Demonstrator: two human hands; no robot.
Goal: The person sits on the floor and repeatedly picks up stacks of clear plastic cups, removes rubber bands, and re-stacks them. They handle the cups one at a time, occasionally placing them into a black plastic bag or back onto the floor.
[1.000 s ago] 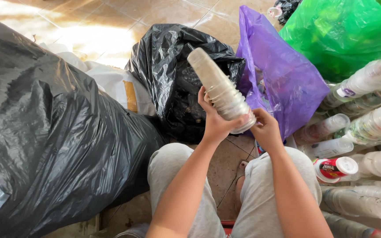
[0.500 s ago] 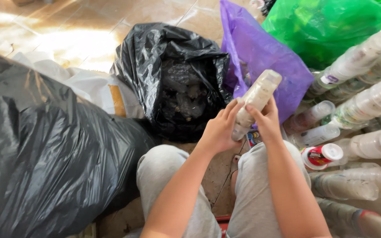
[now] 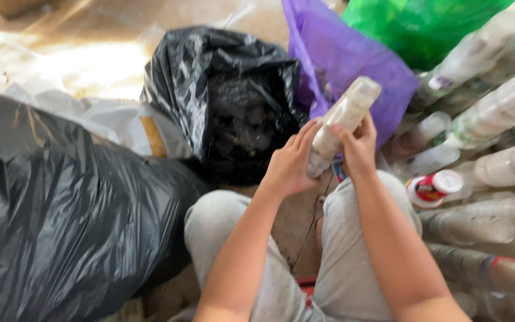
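1. Large black plastic sack (image 3: 61, 226), full and crinkled, at far left; it lies against the person's left knee.

2. White plastic bag with an orange-brown patch (image 3: 123, 128), crumpled on the floor behind item 1.

3. Smaller black plastic bag (image 3: 233, 101), mouth open, dark contents inside too dim to identify. Stands just ahead of the knees.

4. Left hand (image 3: 290, 164), fingers curled and closed around the lower end of item 5.

5. Tall stack of nested pale translucent plastic cups (image 3: 341, 122), held tilted, its top leaning away to the right, above the gap between the knees and in front of item 7. Blurred; the number of cups cannot be told.

6. Right hand (image 3: 359, 149), fingers clamped on the middle of the stack from the right side.

7. Purple plastic bag (image 3: 353, 56), open, just behind the stack; a green plastic bag (image 3: 418, 24) behind that.

8. Rows of clear plastic bottles and cup stacks (image 3: 496, 113) lying at far right, one red-and-white capped bottle (image 3: 433, 188) near the right knee.

Step in hand, as judged: the stack is being gripped and steadied with both hands. A further move would call for a firm two-handed hold so the nested cups do not slide apart.
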